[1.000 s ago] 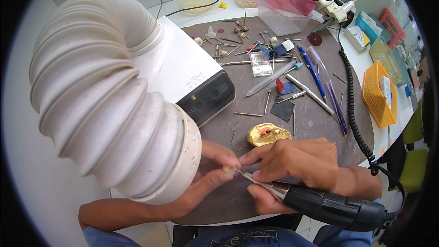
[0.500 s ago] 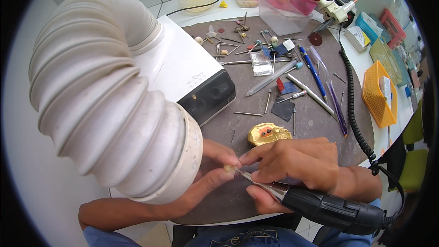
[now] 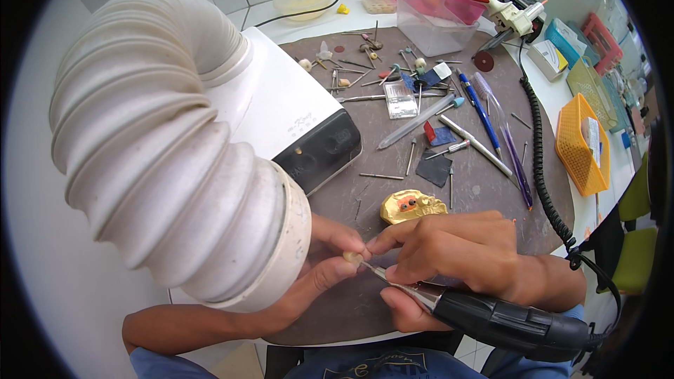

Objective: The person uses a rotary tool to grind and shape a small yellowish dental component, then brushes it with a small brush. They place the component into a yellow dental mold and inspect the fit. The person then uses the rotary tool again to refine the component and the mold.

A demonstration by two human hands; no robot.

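Between the thumb and finger of my left hand (image 3: 324,260) is a small, cream-coloured dental crown (image 3: 353,258), pinched near the mouth of the white hose. My right hand (image 3: 456,253) wraps round a black and silver rotary handpiece (image 3: 505,319), whose thin bur tip points left and meets or nearly meets the crown. The fingertips of both hands come close together there. Just beyond my right knuckles sits a gold-coloured dental model (image 3: 411,206) with a pinkish patch and dark stubs; my hand hides part of its near edge.
A ribbed white suction hose (image 3: 168,147) arches over the left side from a white box unit (image 3: 281,112). Loose burs, a blue pen (image 3: 481,112) and a purple toothbrush (image 3: 516,158) lie on the grey mat. A coiled black cord (image 3: 540,147) runs down the right, beside a yellow basket (image 3: 572,144).
Almost nothing differs. The crown and both hands keep their places, with only a very slight shift of the handpiece and the hose in the picture.
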